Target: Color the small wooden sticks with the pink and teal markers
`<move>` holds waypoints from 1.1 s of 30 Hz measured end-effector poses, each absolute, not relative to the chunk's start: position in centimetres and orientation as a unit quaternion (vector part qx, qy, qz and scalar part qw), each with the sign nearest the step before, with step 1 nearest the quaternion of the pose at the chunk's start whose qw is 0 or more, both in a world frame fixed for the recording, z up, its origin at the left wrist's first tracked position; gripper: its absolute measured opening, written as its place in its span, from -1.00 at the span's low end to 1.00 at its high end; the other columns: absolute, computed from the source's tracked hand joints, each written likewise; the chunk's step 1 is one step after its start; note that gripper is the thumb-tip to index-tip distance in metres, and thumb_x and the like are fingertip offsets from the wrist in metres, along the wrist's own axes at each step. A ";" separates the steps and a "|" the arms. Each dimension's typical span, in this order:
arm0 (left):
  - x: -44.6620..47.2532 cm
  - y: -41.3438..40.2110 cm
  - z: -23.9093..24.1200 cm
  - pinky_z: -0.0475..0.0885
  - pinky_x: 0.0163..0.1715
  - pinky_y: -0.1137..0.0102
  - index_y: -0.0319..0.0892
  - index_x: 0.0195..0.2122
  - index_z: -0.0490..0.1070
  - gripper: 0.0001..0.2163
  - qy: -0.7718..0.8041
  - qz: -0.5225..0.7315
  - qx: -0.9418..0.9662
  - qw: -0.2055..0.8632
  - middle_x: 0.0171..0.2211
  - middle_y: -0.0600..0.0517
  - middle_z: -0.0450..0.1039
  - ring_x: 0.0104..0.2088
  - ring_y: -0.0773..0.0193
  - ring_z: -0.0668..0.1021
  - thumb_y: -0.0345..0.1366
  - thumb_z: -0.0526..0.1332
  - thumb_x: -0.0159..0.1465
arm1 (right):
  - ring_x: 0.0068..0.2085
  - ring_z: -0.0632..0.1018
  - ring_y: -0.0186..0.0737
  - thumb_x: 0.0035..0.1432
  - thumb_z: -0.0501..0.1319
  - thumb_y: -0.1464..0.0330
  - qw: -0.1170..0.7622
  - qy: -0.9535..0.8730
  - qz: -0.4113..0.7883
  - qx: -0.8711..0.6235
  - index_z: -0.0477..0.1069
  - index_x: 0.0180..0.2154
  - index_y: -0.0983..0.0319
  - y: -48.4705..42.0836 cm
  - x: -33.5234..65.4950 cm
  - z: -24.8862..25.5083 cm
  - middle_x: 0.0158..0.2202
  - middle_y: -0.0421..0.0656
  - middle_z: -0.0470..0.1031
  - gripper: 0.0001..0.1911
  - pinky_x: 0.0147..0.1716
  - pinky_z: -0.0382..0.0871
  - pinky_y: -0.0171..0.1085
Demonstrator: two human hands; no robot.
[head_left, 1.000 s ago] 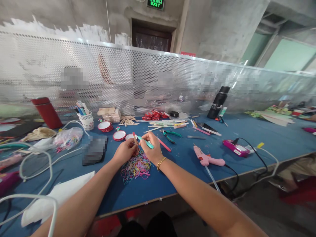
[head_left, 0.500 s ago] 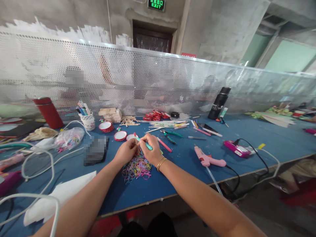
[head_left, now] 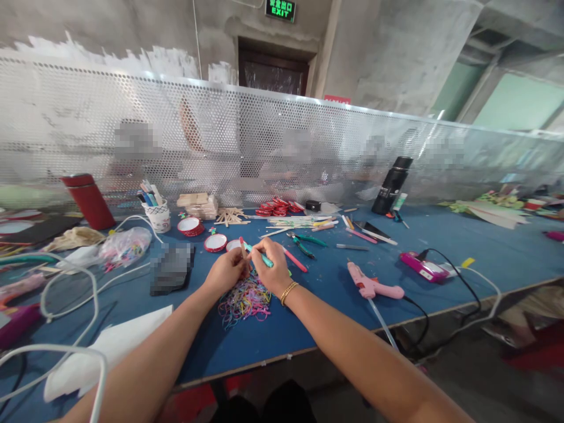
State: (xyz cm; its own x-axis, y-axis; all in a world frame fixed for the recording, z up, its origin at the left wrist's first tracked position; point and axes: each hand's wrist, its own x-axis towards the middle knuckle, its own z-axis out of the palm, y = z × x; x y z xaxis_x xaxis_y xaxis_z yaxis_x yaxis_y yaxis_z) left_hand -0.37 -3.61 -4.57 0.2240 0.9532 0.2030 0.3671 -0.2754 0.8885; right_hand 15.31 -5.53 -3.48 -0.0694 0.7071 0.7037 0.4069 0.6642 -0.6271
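Clutter lies well to the left of my grips on the blue surface [head_left: 458, 235]: one red flask [head_left: 88, 201], one cup of pens [head_left: 157, 215], then three red-rimmed lids [head_left: 190, 225], the nearest partly hidden behind my fingers. My left hand [head_left: 227, 271] is pinched together on one pink stick [head_left: 241, 247], held nearly upright. Directly beneath both grips sits one loose pile of coloured rubber bands [head_left: 244, 299], touching the heels of my hands. My right hand [head_left: 269, 271], with one gold bracelet [head_left: 288, 291] at the wrist, is clamped on one teal stick [head_left: 261, 257] whose tip meets the pink one.

I judge this to be the step of bringing the two sticks together above the bands. Whatever comes next calls for a steady pinch on both and a free fingertip to hook a single band.

Right of my grips lie one pair of teal pliers [head_left: 305, 241] and one pink glue gun [head_left: 370, 285], well apart from the pile.
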 end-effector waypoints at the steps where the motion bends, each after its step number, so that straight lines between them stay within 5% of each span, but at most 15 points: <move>1: -0.4 -3.6 -4.6 0.35 -0.53 0.42 -0.13 -0.32 0.40 -0.81 0.477 0.400 0.692 0.366 -0.55 0.06 0.48 -0.55 0.27 0.50 -0.13 0.19 0.17 | -0.30 0.49 -0.21 0.25 0.10 0.37 0.563 -0.716 0.138 -0.389 0.31 -0.37 0.15 -5.5 15.3 -3.5 -0.38 -0.20 0.52 -0.89 -0.11 0.24 -0.20; 33: -0.4 -3.8 -4.6 0.35 -0.56 0.44 -0.12 -0.41 0.26 -0.84 0.440 0.414 0.695 0.390 -0.57 0.11 0.42 -0.56 0.29 0.50 -0.17 0.18 0.17 | -0.31 0.48 -0.23 0.25 0.10 0.38 0.547 -0.737 0.074 -0.391 0.32 -0.38 0.15 -5.8 15.2 -3.3 -0.41 -0.25 0.51 -0.87 -0.09 0.15 -0.20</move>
